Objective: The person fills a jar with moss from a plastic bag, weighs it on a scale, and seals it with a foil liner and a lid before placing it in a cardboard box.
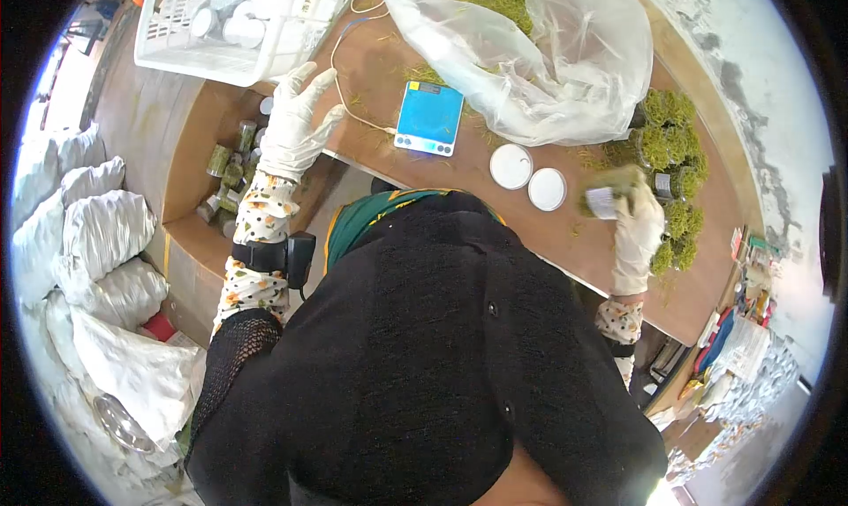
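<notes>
My left hand (296, 122), in a white glove, hovers with fingers spread above the table's left edge, near a cardboard box of filled jars (231, 166). It holds nothing. My right hand (638, 219), also gloved, is closed around a jar (609, 197) packed with green moss, lifted just above the table. Two white round lids (528, 177) lie side by side on the wooden table (459, 188), left of that jar. A blue digital scale (429, 117) sits between my hands, further back.
A big clear plastic bag of green moss (530, 47) lies behind the scale. Loose moss and several jars (673, 162) pile up at the right. A white plastic crate with lids (238, 20) stands at the back left. White sacks (97, 241) are stacked on the floor.
</notes>
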The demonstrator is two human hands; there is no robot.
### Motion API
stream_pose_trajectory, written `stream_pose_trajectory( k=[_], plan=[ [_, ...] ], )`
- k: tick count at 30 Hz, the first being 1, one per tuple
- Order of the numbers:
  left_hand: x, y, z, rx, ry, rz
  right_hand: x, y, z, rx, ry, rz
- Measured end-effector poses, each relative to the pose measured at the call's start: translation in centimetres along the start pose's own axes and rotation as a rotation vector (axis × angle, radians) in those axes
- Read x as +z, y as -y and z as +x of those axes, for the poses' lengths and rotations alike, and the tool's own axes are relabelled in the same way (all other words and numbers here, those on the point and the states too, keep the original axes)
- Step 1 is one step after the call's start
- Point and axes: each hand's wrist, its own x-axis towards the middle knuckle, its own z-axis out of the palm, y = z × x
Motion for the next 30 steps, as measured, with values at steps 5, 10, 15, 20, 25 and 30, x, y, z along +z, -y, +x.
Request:
stream_pose_trajectory(
  k=[5, 10, 15, 20, 25, 30],
  plan=[
    [-0.5, -1.2, 0.4, 0.008, -0.003, -0.002, 3.5, 11.0, 4.2, -0.391, 0.112, 0.061],
    [-0.8, -1.7, 0.5, -0.009, -0.022, 0.004, 10.6, 17.2, 8.1, -0.735, -0.183, 0.072],
    [-0.4, -1.4, -0.6, -0.096, -0.031, 0.025, 13.0, 19.6, 10.2, -0.818, -0.002, 0.008],
    [0.3, -1.0, -2.0, -0.165, -0.029, -0.003, 13.2, 19.6, 10.8, -0.802, 0.041, 0.007],
    [0.5, -1.3, -2.1, -0.173, 0.006, -0.039, 10.1, 17.9, 10.7, -0.694, 0.015, 0.178],
    [0.6, -2.0, -1.6, -0.21, 0.071, -0.164, 8.4, 16.7, 10.6, -0.626, 0.0, 0.173]
  ],
)
